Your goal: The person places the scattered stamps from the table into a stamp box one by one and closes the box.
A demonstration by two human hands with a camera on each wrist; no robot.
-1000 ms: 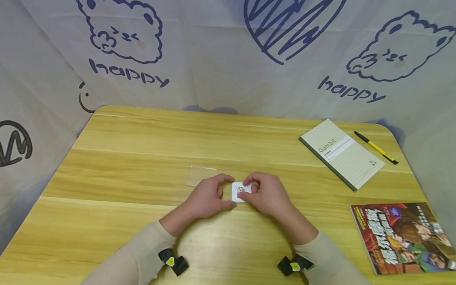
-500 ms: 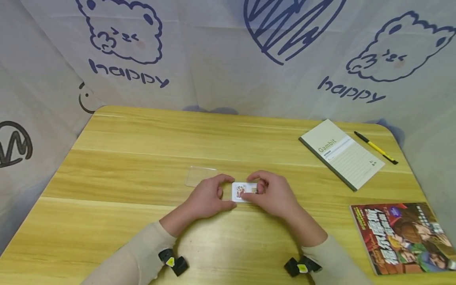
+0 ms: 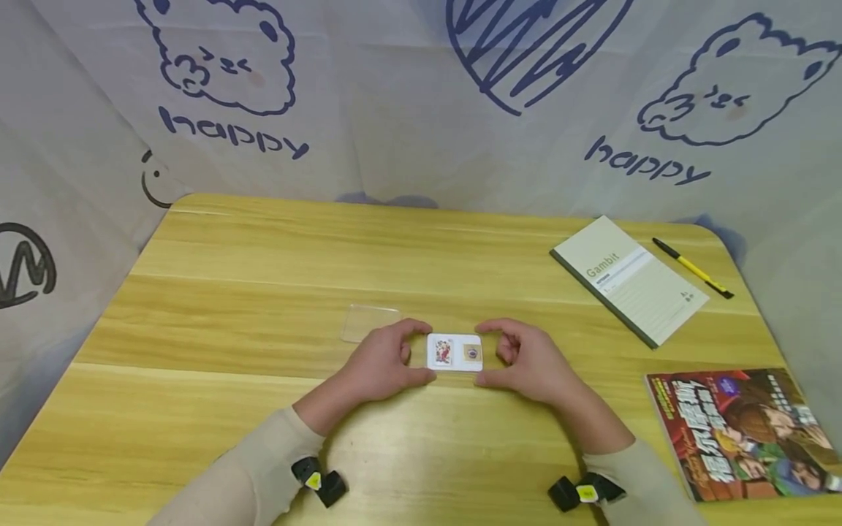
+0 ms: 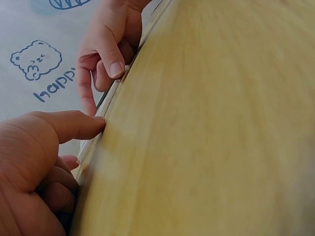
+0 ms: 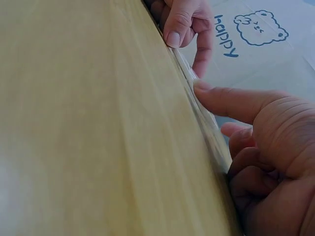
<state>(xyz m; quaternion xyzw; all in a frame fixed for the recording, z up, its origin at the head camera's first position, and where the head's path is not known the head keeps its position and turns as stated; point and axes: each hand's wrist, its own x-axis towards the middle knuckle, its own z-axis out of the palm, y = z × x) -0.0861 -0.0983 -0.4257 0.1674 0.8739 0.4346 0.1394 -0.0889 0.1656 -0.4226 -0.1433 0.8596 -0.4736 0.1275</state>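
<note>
A small white plastic card case point(image 3: 457, 352) lies flat on the table. On its left side is a little playing card point(image 3: 443, 353) with a red figure; on its right, a tan square point(image 3: 472, 353) with a dark round emblem. My left hand point(image 3: 384, 364) holds the case's left end, forefinger at the far corner and thumb at the near one. At the right end my right hand point(image 3: 536, 364) spans the corners the same way. The wrist views show the case only edge-on: the left thumb point(image 4: 81, 125) and right thumb point(image 5: 221, 101) touch its edge.
A clear plastic lid point(image 3: 370, 323) lies behind the left hand. A notebook point(image 3: 628, 281), a yellow and black pen point(image 3: 693, 268) and a comic-style magazine point(image 3: 743, 438) lie on the table's right side. A white printed cloth point(image 3: 395, 109) hangs behind the table.
My right hand has slid right off the top of the case to its right end, uncovering the card and the tan square. The left hand has stayed in place.
</note>
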